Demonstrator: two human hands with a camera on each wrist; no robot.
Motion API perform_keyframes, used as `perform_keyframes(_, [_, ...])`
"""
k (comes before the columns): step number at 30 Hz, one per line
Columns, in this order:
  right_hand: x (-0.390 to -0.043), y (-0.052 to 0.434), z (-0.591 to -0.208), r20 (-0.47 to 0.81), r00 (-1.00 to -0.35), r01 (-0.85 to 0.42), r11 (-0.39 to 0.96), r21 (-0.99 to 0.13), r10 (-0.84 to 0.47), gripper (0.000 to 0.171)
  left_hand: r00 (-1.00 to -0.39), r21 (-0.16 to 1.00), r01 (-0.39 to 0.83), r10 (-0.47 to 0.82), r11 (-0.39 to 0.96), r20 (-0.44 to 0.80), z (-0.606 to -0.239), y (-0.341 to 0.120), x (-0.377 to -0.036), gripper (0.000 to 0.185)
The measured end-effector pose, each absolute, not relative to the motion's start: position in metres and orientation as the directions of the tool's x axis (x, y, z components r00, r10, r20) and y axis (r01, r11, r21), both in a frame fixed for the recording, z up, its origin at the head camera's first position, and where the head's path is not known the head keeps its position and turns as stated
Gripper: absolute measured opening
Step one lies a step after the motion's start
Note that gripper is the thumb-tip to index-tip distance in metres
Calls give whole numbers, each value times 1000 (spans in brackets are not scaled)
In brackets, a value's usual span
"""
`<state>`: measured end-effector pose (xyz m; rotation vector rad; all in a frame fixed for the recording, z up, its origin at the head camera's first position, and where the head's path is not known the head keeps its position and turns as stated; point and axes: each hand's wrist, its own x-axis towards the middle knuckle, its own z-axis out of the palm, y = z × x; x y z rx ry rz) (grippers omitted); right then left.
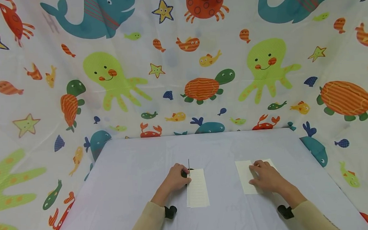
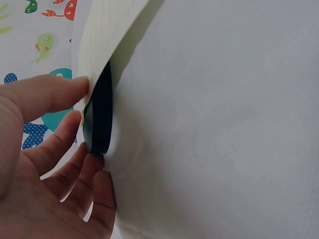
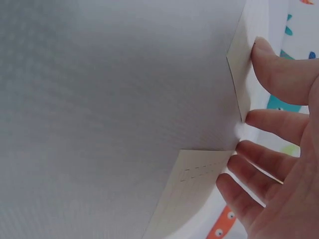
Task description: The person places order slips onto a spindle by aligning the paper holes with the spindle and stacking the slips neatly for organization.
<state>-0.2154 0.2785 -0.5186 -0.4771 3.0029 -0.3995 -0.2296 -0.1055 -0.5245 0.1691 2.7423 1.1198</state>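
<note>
My left hand [image 1: 176,177] is at the upper left corner of a cream lined paper slip [image 1: 197,188], pinching its edge between thumb and index finger. Partly under that slip is a black handle [image 2: 98,112], against which the other fingertips rest. A thin metal blade [image 1: 189,162] points away from it in the head view, like scissors. My right hand [image 1: 264,176] lies over two more cream slips, fingers spread. Its thumb and index finger touch the left slip [image 1: 244,177]; the other fingertips are at the right slip [image 3: 197,179], which has dashed print. The palm hides part of both.
A white cloth covers the table [image 1: 223,212]. Behind and beside it hangs a curtain [image 1: 171,112] printed with sea animals. A black wrist mount [image 1: 170,212] is on the left wrist, and another mount [image 1: 285,211] on the right.
</note>
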Motion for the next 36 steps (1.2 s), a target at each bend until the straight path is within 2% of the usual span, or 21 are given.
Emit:
perform_keyframes(8, [-214,273,-517,-25,-956,-277,930,-242,-291,59,-981,706,32,158,708,-114,-526,-105,-228,23])
perform_keyframes(16, [-212,269,-513,-40,-965,-238,930,-281,-259,53,-980,704,60,174,707,-92,-524,-106,-227,22])
perform_keyframes(27, [-202,264,-517,40,-974,-224,936,-271,-221,39,-979,720,50,176,692,-101,-521,-103,-226,20])
perform_keyframes(36, [-204,264,-511,-28,-983,-150,887,-436,-180,40,-978,716,31,169,698,-122,-521,-103,-226,21])
